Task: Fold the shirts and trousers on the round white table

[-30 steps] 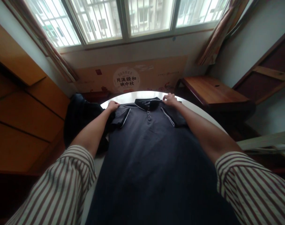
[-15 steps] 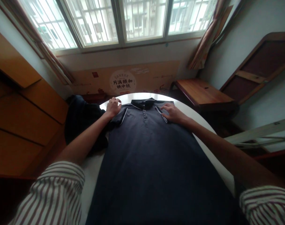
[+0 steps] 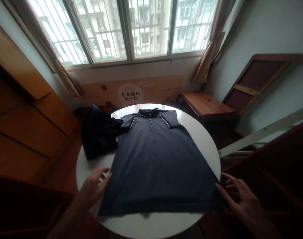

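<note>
A dark grey-blue polo shirt (image 3: 153,166) lies spread flat, its black collar at the far side and its hem towards me. Both short sleeves, edged in black with white piping, are folded inward over the front. My left hand (image 3: 95,184) is at the shirt's lower left side edge, thumb and fingers apart; whether the fingertips touch the cloth I cannot tell. Beyond the lower right corner, my right hand (image 3: 242,197) hovers by the table's edge, fingers spread and slightly curled, with the thumb close to the shirt. Neither hand holds anything.
The round white table (image 3: 203,142) carries the shirt and a heap of dark clothing (image 3: 99,132) at its left. A low wooden table (image 3: 206,103) stands back right. Wooden cabinets (image 3: 24,129) line the left, and a barred window (image 3: 146,30) is ahead.
Both hands have left the sleeves and come back towards me, to either side of the shirt's lower part. The view has shifted, showing the hem and more of the table.
</note>
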The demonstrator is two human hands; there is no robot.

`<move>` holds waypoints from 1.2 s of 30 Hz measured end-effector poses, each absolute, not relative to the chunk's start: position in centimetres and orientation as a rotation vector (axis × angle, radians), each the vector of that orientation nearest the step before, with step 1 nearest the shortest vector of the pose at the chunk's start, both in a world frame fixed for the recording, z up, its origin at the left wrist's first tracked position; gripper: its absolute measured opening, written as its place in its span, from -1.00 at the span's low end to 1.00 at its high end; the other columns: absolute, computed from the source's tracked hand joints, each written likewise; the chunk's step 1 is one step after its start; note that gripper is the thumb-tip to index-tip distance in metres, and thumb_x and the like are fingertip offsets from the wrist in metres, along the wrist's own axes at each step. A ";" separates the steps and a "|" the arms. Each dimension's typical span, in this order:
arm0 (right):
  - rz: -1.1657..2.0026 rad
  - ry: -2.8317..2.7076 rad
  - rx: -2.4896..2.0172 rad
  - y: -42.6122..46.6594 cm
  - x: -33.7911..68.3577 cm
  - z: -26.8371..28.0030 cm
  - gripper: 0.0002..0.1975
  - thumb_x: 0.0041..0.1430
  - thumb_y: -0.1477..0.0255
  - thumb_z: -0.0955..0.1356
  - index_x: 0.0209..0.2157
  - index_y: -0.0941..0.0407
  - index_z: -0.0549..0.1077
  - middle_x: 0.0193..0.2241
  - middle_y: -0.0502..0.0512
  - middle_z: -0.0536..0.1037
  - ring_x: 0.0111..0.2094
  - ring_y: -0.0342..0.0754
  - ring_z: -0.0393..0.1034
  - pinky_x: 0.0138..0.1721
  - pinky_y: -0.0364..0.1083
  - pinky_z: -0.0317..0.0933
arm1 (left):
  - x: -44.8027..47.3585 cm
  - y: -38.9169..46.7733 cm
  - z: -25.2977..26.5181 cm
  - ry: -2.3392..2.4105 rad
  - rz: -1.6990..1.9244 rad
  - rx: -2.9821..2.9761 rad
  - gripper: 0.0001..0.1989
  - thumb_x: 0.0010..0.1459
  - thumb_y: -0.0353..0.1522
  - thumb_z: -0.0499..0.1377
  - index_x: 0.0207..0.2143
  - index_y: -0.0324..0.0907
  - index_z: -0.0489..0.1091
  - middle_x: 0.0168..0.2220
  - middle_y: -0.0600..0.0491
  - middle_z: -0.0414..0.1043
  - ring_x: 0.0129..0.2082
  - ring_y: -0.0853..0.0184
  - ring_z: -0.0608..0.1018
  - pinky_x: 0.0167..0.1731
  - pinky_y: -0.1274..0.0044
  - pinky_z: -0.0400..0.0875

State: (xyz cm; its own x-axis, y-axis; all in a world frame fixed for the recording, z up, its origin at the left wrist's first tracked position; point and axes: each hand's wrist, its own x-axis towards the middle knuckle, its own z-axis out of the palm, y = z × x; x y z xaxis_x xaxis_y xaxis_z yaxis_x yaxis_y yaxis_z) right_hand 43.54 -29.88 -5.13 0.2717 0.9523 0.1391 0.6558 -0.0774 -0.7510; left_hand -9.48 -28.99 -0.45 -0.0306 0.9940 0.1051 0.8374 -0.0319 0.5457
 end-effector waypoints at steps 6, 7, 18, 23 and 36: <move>1.054 -1.138 -1.605 -30.3 41.7 -4.5 -0.23 -0.06 -0.03 0.45 0.12 -0.07 0.16 -0.46 0.03 0.53 -0.40 0.16 0.53 -0.38 0.09 0.45 | -5.4 -31.3 0.5 1.722 0.745 2.040 -0.80 0.23 -0.18 0.11 -0.11 0.13 0.43 -0.17 0.11 0.50 -0.21 0.15 0.59 -0.11 0.27 0.54; 1.071 -1.138 -1.569 -29.9 41.1 -3.9 -0.24 -0.05 -0.04 0.45 0.11 -0.05 0.16 -0.50 0.00 0.50 -0.44 0.13 0.51 -0.41 0.06 0.44 | -3.9 -31.4 0.9 1.624 0.725 2.085 -0.80 0.24 -0.20 0.11 -0.09 0.17 0.42 -0.16 0.13 0.50 -0.19 0.15 0.58 -0.11 0.27 0.53; 0.965 -1.866 -1.392 -22.5 36.2 2.8 -0.62 0.16 0.17 0.34 -0.02 0.01 0.38 -0.62 -0.08 0.43 -0.59 -0.04 0.36 -0.55 -0.10 0.21 | 14.7 -26.2 3.8 0.923 0.321 2.340 -0.16 0.15 0.13 0.11 0.34 -0.10 0.05 -0.15 -0.11 0.47 -0.18 0.09 0.58 -0.19 0.30 0.47; 0.625 -1.740 -1.720 -11.3 38.8 4.4 -0.89 0.09 0.44 0.39 -0.29 0.13 0.48 -0.52 0.04 0.51 -0.51 -0.09 0.39 -0.43 -0.14 0.27 | 18.3 -25.7 1.1 0.848 0.236 2.568 -0.31 0.18 0.15 0.03 0.24 0.03 0.22 -0.14 -0.14 0.42 -0.29 0.06 0.58 -0.37 0.33 0.45; 0.980 -1.308 -1.876 10.9 35.2 2.7 -0.65 0.04 0.33 0.53 -0.38 0.22 0.35 -0.54 0.04 0.39 -0.50 -0.14 0.36 -0.48 -0.16 0.34 | 18.9 -25.7 -3.7 1.002 0.533 2.120 -0.79 0.15 -0.24 0.16 -0.23 -0.11 0.21 -0.13 -0.06 0.29 -0.21 0.24 0.46 -0.27 0.46 0.43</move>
State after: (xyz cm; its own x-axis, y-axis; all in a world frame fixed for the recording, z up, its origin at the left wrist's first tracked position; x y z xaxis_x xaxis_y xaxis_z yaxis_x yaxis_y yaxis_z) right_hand 35.19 10.88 2.75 0.2263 0.9505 -0.2131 0.4717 -0.2983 -0.8297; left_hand 18.86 -25.70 -3.75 0.6123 0.7883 0.0605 0.4904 -0.4387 0.7530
